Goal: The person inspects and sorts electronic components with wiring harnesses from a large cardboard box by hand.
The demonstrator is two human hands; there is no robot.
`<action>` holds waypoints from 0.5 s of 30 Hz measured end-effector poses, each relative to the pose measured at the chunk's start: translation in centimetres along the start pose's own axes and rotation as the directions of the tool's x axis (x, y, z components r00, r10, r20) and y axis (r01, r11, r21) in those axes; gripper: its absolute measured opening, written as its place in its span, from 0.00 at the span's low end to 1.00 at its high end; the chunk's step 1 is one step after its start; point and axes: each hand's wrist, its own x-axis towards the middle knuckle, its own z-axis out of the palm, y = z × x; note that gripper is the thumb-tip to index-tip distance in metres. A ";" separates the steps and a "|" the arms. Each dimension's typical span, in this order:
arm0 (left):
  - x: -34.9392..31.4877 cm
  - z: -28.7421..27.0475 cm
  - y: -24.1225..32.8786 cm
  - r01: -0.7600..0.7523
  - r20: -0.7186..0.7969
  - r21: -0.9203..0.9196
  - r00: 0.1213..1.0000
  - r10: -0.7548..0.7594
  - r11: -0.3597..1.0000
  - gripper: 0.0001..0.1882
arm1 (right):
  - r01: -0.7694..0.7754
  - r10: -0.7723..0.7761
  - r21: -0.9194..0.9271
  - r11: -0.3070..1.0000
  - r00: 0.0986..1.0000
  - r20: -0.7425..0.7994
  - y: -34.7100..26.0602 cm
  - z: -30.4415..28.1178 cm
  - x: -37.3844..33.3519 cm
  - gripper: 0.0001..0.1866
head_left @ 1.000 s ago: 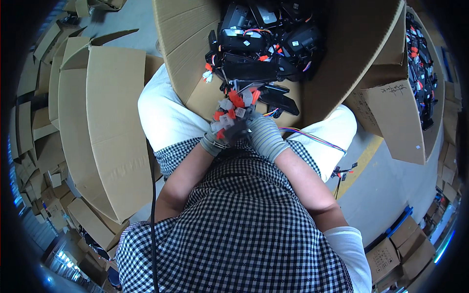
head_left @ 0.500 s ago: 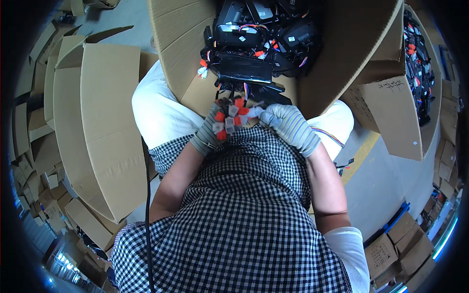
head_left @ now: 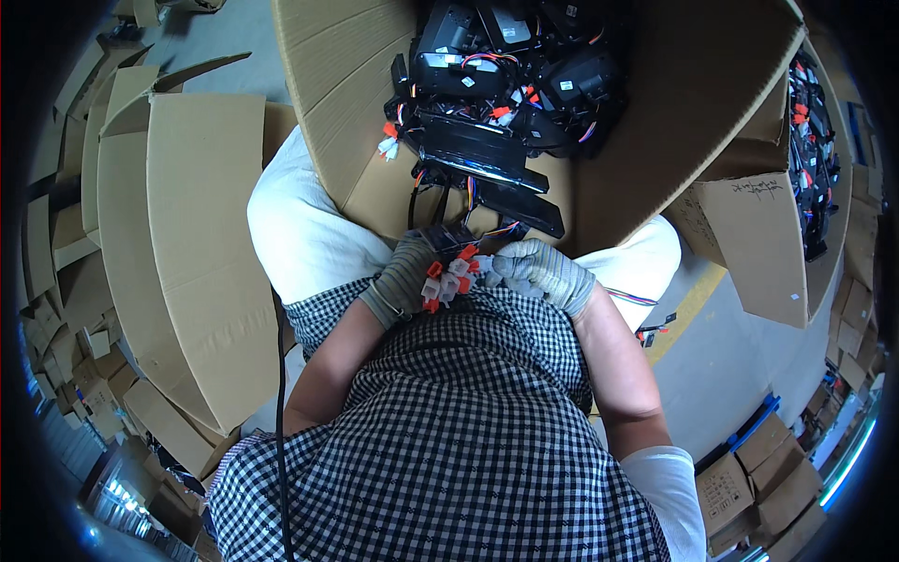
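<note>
Both my hands wear striped knit gloves and meet over my lap at the near edge of an open cardboard box (head_left: 337, 103). My left hand (head_left: 403, 273) is closed around a bundle of wires, and its red and white plug connectors (head_left: 451, 285) fan out beside the fingers. At the right side of that bundle, my right hand (head_left: 547, 272) is closed, fingertips together at a pale connector (head_left: 487, 267). Black plastic devices (head_left: 478, 140) with coloured wires are heaped in the box. The nearest black device (head_left: 513, 204) lies just beyond my hands.
To the right stands another carton (head_left: 749, 234) holding more black devices (head_left: 813, 159). A tall open carton (head_left: 211, 253) is at my left. A black cable (head_left: 282, 412) hangs along my left side. Several wires (head_left: 655, 330) show beyond my right knee. Flattened cardboard (head_left: 89, 290) piles up farther left.
Both hands and the connector bundle have come lower in the picture, nearer to me. My right hand has shifted slightly left, and both stay closed. More of the nearest black device shows.
</note>
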 end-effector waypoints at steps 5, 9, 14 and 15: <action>1.0 -1.1 -0.2 -0.206 -0.036 0.402 0.970 0.240 0.892 0.18 | 0.002 -0.001 -0.065 0.998 1.000 0.026 0.5 -1.4 0.7 0.13; 3.0 -3.4 -0.8 -0.638 0.544 0.762 0.537 0.645 -0.111 0.14 | 0.015 -0.012 -0.036 0.999 0.997 0.074 1.2 -2.7 1.4 0.11; 0.2 0.6 -0.6 -0.295 -0.047 0.330 0.944 0.327 0.897 0.12 | 0.006 0.003 -0.114 0.993 0.997 0.083 0.0 -1.9 1.0 0.12; 0.2 0.4 -0.6 -0.295 -0.045 0.330 0.944 0.327 0.897 0.12 | -0.030 0.033 -0.027 0.999 0.996 0.086 -0.2 -1.9 1.1 0.12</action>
